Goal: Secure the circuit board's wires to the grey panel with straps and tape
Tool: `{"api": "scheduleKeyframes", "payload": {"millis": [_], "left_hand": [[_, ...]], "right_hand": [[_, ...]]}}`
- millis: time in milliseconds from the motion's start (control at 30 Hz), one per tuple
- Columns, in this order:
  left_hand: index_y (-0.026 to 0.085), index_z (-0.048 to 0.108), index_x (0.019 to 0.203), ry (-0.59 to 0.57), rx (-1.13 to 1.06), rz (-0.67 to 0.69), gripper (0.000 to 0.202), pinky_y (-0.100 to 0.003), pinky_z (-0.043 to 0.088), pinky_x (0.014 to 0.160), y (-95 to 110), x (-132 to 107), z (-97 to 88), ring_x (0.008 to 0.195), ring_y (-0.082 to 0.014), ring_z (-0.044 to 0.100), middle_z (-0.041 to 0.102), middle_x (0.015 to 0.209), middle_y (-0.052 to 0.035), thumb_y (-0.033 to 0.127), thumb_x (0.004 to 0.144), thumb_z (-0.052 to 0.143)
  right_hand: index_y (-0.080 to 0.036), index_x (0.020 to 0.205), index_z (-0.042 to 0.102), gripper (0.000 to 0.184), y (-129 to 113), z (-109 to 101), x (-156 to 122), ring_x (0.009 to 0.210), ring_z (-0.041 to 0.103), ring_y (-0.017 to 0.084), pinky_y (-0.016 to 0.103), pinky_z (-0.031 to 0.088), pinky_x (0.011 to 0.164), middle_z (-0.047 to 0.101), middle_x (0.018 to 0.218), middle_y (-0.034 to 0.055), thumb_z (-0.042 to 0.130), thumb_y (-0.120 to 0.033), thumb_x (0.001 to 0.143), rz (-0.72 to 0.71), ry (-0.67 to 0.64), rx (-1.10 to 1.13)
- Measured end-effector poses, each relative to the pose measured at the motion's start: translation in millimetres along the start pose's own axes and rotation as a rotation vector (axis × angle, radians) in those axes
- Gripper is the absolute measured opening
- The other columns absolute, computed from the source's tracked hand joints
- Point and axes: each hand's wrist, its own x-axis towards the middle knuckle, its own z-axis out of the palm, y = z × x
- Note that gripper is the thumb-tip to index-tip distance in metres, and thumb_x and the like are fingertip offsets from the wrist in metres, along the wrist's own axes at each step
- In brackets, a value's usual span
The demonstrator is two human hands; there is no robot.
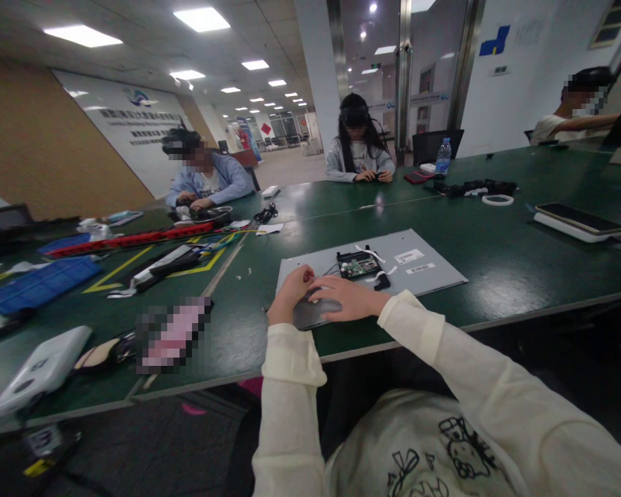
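At display panel's (435, 277) 7 o'clock corner, dark cover (313, 316) pressed: left hand (288, 293) curled at edge, grip unclear; right hand (348, 300) flat, open, atop. Seating step judged underway; even pressure called for.

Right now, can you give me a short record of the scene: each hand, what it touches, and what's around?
left hand: curled at the left edge of the dark cover, grip unclear
right hand: flat on top of the cover
panel: grey, lying flat behind the hands, circuit board on it
table: green; bottle at far side
others: three people seated across
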Motion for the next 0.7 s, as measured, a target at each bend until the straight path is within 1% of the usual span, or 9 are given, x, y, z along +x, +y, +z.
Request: {"api": "scheduleKeyframes", "payload": {"millis": [67, 133, 233, 333, 467, 567, 700], "left_hand": [[0.016, 0.056, 0.084, 0.018, 0.054, 0.030, 0.015, -0.028, 0.043, 0.071, 0, -1, -1.1, 0.075, -0.0151, 0.052, 0.062, 0.081, -0.0034, 0.011, 0.070, 0.052], [0.016, 0.056, 0.084, 0.043, 0.142, 0.040, 0.014, -0.028, 0.042, 0.073, 1, -3, -2.7, 0.078, -0.0160, 0.052, 0.062, 0.084, -0.0051, 0.009, 0.073, 0.050], [0.017, 0.056, 0.086, 0.118, 0.275, -0.011, 0.012, -0.029, 0.042, 0.073, 7, -7, -5.6, 0.079, -0.0176, 0.054, 0.062, 0.086, -0.0070, 0.012, 0.080, 0.046], [0.018, 0.056, 0.092, 0.246, 0.369, -0.069, 0.017, -0.029, 0.041, 0.073, 18, -11, -9.3, 0.082, -0.0190, 0.057, 0.061, 0.090, -0.0084, 0.018, 0.088, 0.039], [0.018, 0.055, 0.099, 0.403, 0.412, -0.093, 0.021, -0.028, 0.041, 0.073, 32, -16, -14.9, 0.087, -0.0194, 0.058, 0.059, 0.096, -0.0092, 0.020, 0.091, 0.036], [0.018, 0.055, 0.100, 0.443, 0.397, -0.116, 0.022, -0.028, 0.040, 0.071, 38, -18, -17.8, 0.086, -0.0203, 0.059, 0.059, 0.097, -0.0098, 0.019, 0.091, 0.035], [0.018, 0.056, 0.099, 0.431, 0.406, -0.113, 0.022, -0.029, 0.040, 0.070, 43, -20, -18.6, 0.084, -0.0213, 0.059, 0.059, 0.096, -0.0101, 0.021, 0.092, 0.036]], "right_hand": [[-0.019, 0.125, 0.057, 0.049, -2, 1, -2, 0.136, 0.027, 0.026, 0.044, 0.023, 0.113, 0.036, 0.146, 0.0111, 0.063, -0.041, 0.081, -0.015, -0.063, -0.049], [-0.021, 0.126, 0.058, 0.051, -3, 2, -3, 0.140, 0.017, 0.029, 0.047, 0.020, 0.114, 0.025, 0.152, 0.0095, 0.062, -0.046, 0.082, 0.013, -0.110, -0.077], [-0.025, 0.130, 0.056, 0.053, -2, 3, -5, 0.141, 0.011, 0.032, 0.051, 0.019, 0.113, 0.018, 0.155, 0.0076, 0.058, -0.051, 0.084, 0.072, -0.159, -0.081], [-0.027, 0.134, 0.052, 0.053, 1, 3, -5, 0.142, 0.009, 0.033, 0.055, 0.017, 0.112, 0.015, 0.156, 0.0084, 0.052, -0.054, 0.088, 0.108, -0.193, -0.081], [-0.029, 0.136, 0.049, 0.052, 11, 5, -2, 0.143, 0.006, 0.033, 0.057, 0.013, 0.112, 0.013, 0.157, 0.0087, 0.048, -0.053, 0.090, 0.180, -0.200, -0.084], [-0.030, 0.134, 0.051, 0.049, 26, 8, 0, 0.143, 0.006, 0.033, 0.059, 0.011, 0.111, 0.014, 0.157, 0.0082, 0.048, -0.053, 0.090, 0.250, -0.178, -0.091], [-0.029, 0.135, 0.050, 0.049, 54, 8, 2, 0.144, 0.005, 0.033, 0.062, 0.008, 0.110, 0.018, 0.156, 0.0094, 0.046, -0.051, 0.092, 0.394, -0.150, -0.128]]}}
